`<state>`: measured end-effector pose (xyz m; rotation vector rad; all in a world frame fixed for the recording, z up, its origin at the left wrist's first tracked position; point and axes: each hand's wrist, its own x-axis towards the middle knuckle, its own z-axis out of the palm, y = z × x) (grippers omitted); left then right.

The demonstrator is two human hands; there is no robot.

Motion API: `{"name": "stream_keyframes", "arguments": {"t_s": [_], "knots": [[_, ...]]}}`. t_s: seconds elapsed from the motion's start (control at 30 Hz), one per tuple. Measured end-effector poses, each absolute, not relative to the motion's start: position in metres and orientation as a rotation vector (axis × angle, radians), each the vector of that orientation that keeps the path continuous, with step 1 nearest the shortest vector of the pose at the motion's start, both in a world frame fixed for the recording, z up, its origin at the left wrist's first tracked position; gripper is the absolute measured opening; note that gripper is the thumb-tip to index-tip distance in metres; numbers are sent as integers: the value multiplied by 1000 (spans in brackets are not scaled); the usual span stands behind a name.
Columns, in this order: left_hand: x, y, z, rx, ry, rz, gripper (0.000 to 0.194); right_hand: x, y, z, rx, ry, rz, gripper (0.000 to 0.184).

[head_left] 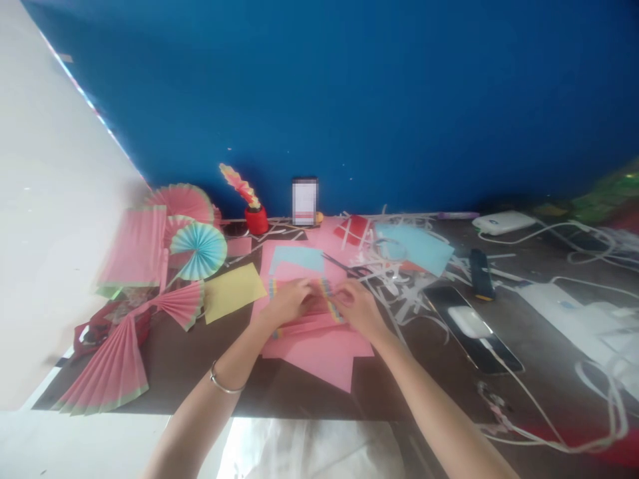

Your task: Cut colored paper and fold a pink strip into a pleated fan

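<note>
Both hands are on a pink folded paper [313,324] with striped, many-coloured edges, which lies over larger pink sheets [324,362] in the middle of the table. My left hand [292,301] has its fingers closed on the paper's left part, and a bangle sits on that wrist. At the right striped edge, my right hand [357,306] pinches the same paper. Blur and the fingers hide the exact folds. Just beyond the hands lie a light blue sheet [297,259] and dark-handled scissors [352,269].
Pleated pink fans [110,366] and a blue paper rosette [198,249] crowd the left. A yellow sheet [234,293] lies beside my left hand. White paper strips [412,299], a phone [499,352] and cables spread rightward. A red pot [256,219] stands before the blue wall.
</note>
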<state>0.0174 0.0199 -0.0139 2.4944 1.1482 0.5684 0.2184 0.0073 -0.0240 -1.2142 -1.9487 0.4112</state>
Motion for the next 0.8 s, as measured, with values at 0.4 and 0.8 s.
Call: {"name": "stream_keyframes", "arguments": {"t_s": [0.4,0.8], "knots": [[15,17,-3,2551,1149,473,21,220,13,-31,-1199,-2117,386,15],[2,24,-6,2525,1166,487,19,222,16,-14,-1005,-2282,219,10]]}}
